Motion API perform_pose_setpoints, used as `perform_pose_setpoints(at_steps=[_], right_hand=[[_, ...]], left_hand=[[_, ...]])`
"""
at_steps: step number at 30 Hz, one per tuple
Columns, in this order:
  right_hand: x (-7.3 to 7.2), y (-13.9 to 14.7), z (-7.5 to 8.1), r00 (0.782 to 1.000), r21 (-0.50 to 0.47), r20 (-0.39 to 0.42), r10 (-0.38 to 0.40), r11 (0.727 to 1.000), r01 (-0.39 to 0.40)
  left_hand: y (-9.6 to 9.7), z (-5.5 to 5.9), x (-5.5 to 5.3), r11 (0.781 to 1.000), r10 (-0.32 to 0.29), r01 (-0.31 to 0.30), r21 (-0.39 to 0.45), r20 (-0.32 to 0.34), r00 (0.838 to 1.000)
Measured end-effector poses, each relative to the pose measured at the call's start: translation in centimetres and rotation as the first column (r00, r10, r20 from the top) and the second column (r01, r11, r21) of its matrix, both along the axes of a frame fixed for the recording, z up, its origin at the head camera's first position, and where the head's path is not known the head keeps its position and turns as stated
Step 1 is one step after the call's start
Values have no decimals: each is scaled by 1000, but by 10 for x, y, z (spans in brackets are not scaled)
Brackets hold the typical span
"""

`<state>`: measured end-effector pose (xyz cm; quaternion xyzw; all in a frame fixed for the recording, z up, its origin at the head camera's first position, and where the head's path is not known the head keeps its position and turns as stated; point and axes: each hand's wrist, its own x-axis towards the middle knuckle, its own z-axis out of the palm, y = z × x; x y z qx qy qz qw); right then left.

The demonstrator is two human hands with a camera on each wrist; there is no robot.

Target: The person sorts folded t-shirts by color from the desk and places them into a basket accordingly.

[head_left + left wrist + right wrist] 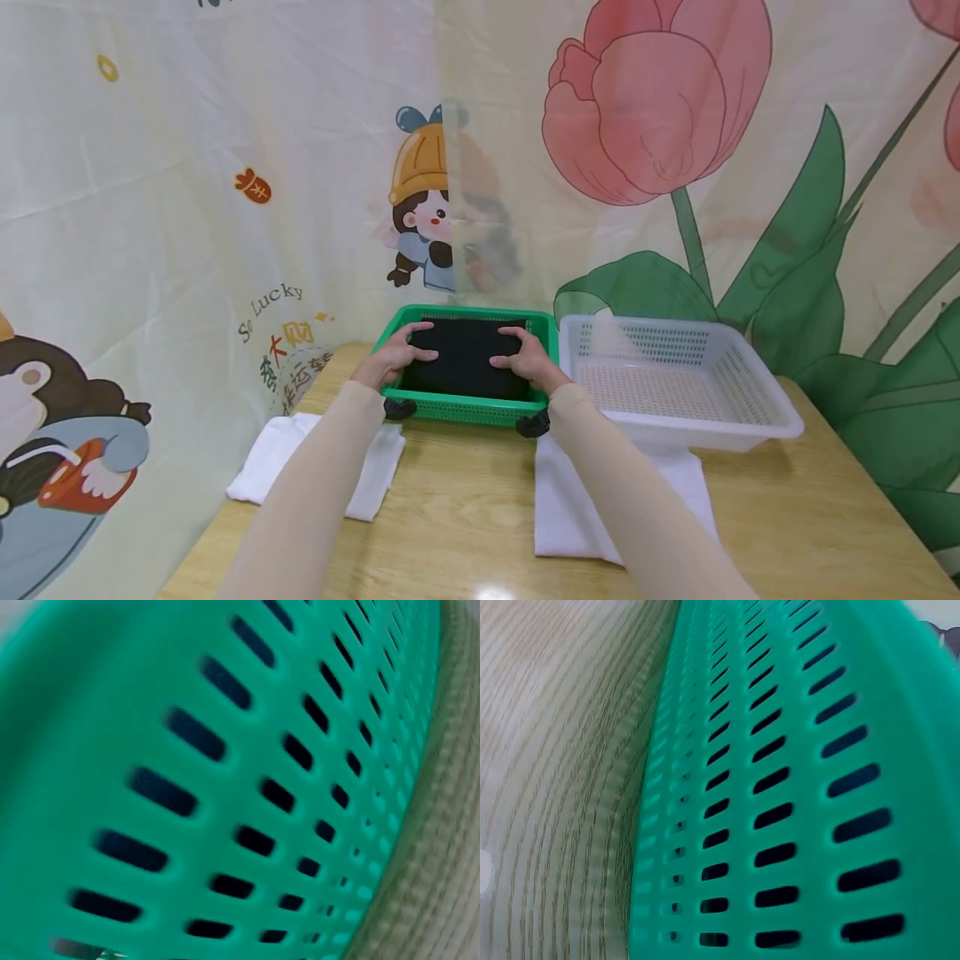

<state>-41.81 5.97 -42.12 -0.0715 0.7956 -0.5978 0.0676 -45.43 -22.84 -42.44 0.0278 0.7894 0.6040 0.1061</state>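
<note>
As the left hand [389, 358] and right hand [531, 360] rest spread on the flat black cloth [467, 358] inside the green perforated plastic basket [465, 409], near the far edge of the wooden table [457, 483], lopsided pressure could rumple that cloth or skid the basket sideways!

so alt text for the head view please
A person's left hand and right hand rest on black cloth inside a green basket on a wooden table. A white basket stands to the right; two white cloths lie nearer the camera.
</note>
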Motion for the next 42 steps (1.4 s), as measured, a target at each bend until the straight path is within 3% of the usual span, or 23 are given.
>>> perform_pose_setpoints(at_steps=[6,12,18,22,28,34,36,39,42], right_hand=[[-3,-2,-5,1000,35,-2,-26,999,26],[-5,-6,-8,999,61,16,-27,998,26],[-4,-7,-14,1000,109,28,-5,994,2],[1,-4,-14,998,169,58,34,985,-43],[10,1,1,993,198,86,85,975,-101],[24,19,33,983,230,90,158,957,-175],[30,29,46,978,235,83,191,950,-206],[44,50,67,971,238,66,232,941,-241],[60,75,87,965,248,29,260,934,-259]], left_hand=[[-2,-13,-9,1000,6,-6,-27,-1,1000],[-4,-17,-19,997,4,-4,-78,-6,1000],[-4,-16,-8,985,-7,4,-173,-18,1000],[1,-12,0,960,-31,21,-279,-33,999],[7,7,11,901,-71,39,-433,-58,996],[6,33,33,765,-114,38,-643,-77,991],[6,40,42,740,-126,13,-673,-119,985],[7,52,55,750,-132,-41,-661,-209,969],[9,61,68,794,-140,-59,-605,-277,951]])
